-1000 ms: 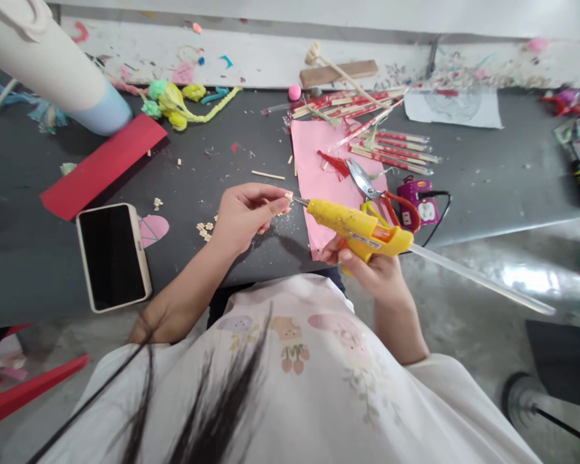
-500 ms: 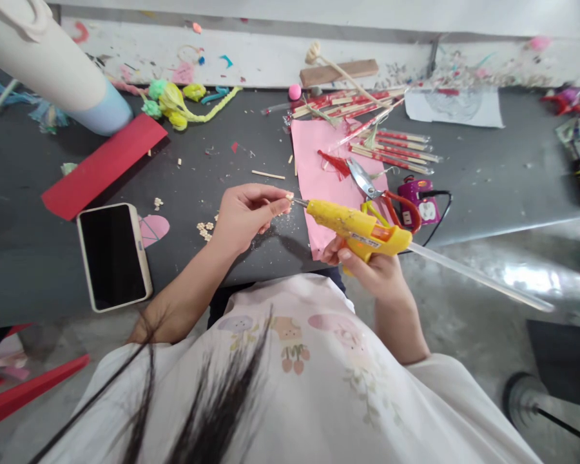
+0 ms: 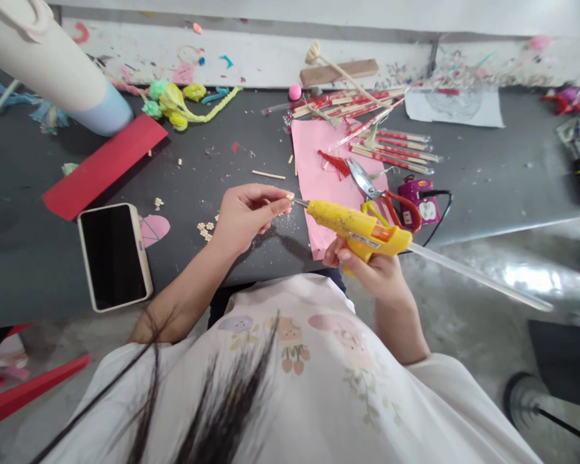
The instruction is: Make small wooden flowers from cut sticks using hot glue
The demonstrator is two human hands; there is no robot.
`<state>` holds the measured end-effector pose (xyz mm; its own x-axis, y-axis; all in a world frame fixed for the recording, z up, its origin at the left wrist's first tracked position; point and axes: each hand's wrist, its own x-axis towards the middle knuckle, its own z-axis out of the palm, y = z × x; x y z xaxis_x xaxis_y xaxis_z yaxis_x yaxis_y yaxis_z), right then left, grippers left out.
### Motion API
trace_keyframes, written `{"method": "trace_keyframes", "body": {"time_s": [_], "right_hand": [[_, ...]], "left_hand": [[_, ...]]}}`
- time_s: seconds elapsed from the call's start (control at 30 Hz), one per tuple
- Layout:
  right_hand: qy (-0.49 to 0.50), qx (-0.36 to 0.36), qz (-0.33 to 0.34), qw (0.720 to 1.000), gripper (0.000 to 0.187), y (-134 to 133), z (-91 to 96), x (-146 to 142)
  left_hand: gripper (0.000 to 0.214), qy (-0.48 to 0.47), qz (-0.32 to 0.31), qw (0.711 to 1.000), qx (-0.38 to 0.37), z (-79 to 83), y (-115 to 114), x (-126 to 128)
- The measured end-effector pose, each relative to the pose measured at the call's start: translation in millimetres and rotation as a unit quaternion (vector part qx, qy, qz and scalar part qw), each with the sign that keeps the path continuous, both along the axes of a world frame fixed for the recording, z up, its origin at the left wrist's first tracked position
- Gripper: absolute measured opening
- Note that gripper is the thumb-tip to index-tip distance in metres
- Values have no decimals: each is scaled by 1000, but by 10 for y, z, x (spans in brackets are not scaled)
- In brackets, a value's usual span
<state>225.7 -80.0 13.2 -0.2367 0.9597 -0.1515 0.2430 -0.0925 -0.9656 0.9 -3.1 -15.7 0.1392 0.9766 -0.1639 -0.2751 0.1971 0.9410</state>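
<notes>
- The person's right hand (image 3: 374, 265) has its grip wrapped round the handle of a yellow glue gun (image 3: 355, 224), which is held up near the front edge of the counter (image 3: 473, 167).
- The left hand (image 3: 241, 216) has its grip pinched, thumb and fingers together on a tiny pale piece (image 3: 289, 196).
- The gun's long axis runs crosswise before the body, slightly slanted: the metal nozzle (image 3: 300, 202) points to the person's left and a little away, straight at that piece. I can't tell whether the tip touches it.
- A long translucent glue stick (image 3: 483, 277) carries on from the gun's back end, slanting right and toward the person, out above the floor (image 3: 468, 335).
- Beyond the gun lie a pink sheet (image 3: 314, 154), scissors (image 3: 362, 179) across it, and a purple box (image 3: 418, 203) just beside their handles.
- Small pale bits (image 3: 205, 231) lie near the left wrist.
- Farther left are a phone (image 3: 113, 258), screen dark, and a folded red strip (image 3: 104, 164).
- Red-and-cream sticks (image 3: 391, 151) lie toward the back.
</notes>
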Motion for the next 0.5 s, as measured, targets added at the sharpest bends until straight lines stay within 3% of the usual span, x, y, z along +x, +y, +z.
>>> {"method": "trace_keyframes", "body": {"time_s": [0.5], "right_hand": [[-7, 1, 9, 1000, 25, 0, 16, 1]], "left_hand": [[23, 43, 7, 999, -17, 28, -7, 9]]}}
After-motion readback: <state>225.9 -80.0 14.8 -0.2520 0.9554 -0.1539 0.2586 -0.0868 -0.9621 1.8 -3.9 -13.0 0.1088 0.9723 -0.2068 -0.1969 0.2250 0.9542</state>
